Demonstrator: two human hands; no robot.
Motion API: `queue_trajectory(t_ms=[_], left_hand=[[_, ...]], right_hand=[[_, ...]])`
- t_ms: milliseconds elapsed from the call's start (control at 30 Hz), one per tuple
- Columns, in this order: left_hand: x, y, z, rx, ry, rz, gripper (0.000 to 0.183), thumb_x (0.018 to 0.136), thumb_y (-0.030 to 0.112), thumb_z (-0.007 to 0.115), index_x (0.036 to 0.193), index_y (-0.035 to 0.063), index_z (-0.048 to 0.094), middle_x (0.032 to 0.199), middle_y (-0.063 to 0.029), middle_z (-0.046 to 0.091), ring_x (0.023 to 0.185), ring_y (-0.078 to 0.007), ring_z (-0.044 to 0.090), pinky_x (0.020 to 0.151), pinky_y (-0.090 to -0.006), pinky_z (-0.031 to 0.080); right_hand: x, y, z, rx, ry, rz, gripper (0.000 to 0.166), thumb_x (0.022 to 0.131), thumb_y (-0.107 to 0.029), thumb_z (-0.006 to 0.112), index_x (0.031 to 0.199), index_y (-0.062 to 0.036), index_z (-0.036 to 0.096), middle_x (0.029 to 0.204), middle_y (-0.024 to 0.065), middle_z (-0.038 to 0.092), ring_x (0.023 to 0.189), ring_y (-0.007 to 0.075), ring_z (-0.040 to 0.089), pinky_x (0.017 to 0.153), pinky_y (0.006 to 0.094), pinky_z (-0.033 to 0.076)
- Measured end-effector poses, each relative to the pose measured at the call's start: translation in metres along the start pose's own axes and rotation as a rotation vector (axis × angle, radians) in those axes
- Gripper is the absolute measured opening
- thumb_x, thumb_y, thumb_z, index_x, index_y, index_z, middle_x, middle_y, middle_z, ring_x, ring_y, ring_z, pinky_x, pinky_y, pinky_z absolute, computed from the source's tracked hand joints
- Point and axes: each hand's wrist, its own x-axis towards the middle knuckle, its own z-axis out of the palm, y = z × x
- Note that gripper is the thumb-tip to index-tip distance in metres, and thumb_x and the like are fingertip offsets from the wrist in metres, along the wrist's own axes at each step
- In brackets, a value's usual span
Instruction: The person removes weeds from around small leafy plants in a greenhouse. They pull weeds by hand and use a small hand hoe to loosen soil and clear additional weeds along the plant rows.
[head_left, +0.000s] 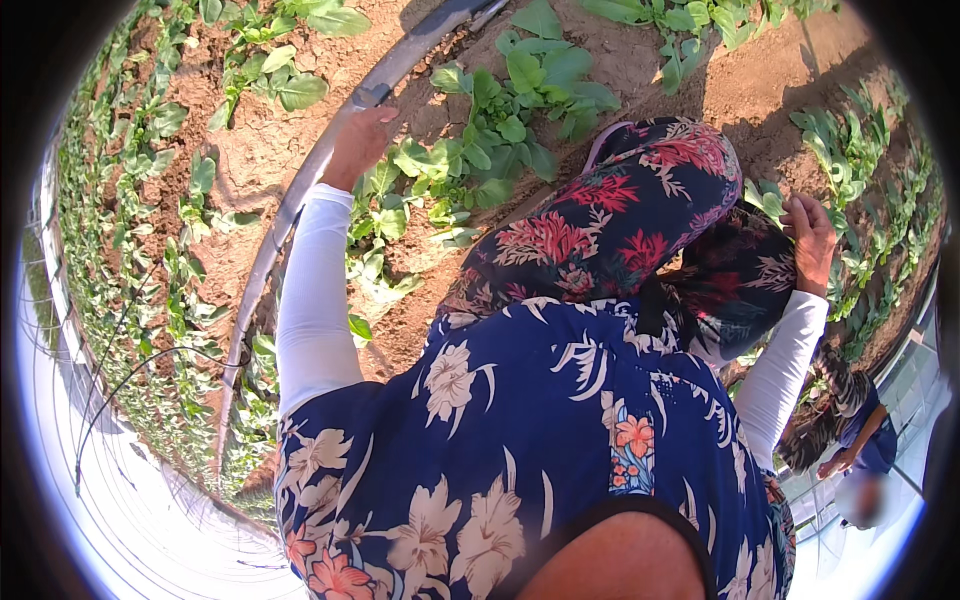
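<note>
My left hand (364, 146) hangs beside a long dark irrigation hose (330, 139), with a finger or thumb stretched toward the leafy green plants (487, 127) in the middle row. A dark shadow falls on the hose just past the fingertips. Most of that hand's fingers are hidden, and I cannot tell whether it touches the hose. Over by my bent knee, my right hand (810, 240) is held with loosely bent, separated fingers and nothing visible in it. Broad leaves (765, 199) show close to its fingertips. White sleeves cover both forearms.
My legs in floral trousers (585, 217) are folded over the brown soil (405, 315). More plant rows stand left (180, 277) and right (855, 150). A thin black tube (142, 367) arcs at the left. Another person (855, 435) is at the lower right.
</note>
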Motion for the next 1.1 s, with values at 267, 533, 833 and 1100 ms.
queue_trajectory(t_ms=[267, 533, 833, 1100], left_hand=[[-0.042, -0.014, 0.078, 0.157, -0.352, 0.112, 0.045, 0.065, -0.003, 0.057, 0.107, 0.0124, 0.063, 0.089, -0.0124, 0.063, 0.076, -0.0293, 0.059, 0.067, -0.0316, 0.048], [-0.039, -0.032, 0.084, -0.746, -0.418, -0.392, 0.020, 0.084, 0.014, 0.052, 0.095, 0.0049, 0.066, 0.062, -0.0005, 0.053, 0.047, -0.0104, 0.042, 0.044, -0.0252, 0.034], [0.104, 0.016, 0.050, -0.171, -0.176, -0.172, 0.041, 0.078, 0.005, 0.048, 0.119, 0.0013, 0.049, 0.106, -0.0223, 0.058, 0.097, -0.0327, 0.055, 0.083, -0.0368, 0.043], [0.249, 0.024, 0.124, -0.186, -0.169, -0.335, 0.050, 0.077, 0.007, 0.047, 0.127, 0.0056, 0.042, 0.114, -0.0251, 0.054, 0.109, -0.0376, 0.050, 0.092, -0.0399, 0.038]], right_hand=[[0.010, -0.001, 0.007, -0.064, -0.029, -0.070, 0.029, 0.086, -0.022, 0.056, 0.106, -0.0001, 0.058, 0.088, 0.0096, 0.064, 0.072, 0.0146, 0.060, 0.063, 0.0253, 0.048], [-0.001, 0.004, 0.001, -0.054, -0.027, -0.025, 0.028, 0.085, -0.020, 0.055, 0.104, 0.0012, 0.058, 0.085, 0.0085, 0.062, 0.069, 0.0139, 0.059, 0.062, 0.0244, 0.047], [0.030, 0.019, 0.002, 0.014, -0.053, 0.098, 0.026, 0.085, -0.016, 0.055, 0.102, 0.0028, 0.056, 0.085, 0.0082, 0.062, 0.068, 0.0139, 0.059, 0.062, 0.0243, 0.047], [0.028, 0.016, -0.001, -0.086, -0.142, 0.177, 0.022, 0.084, -0.011, 0.054, 0.099, 0.0047, 0.056, 0.083, 0.0111, 0.063, 0.071, 0.0154, 0.059, 0.067, 0.0276, 0.047]])
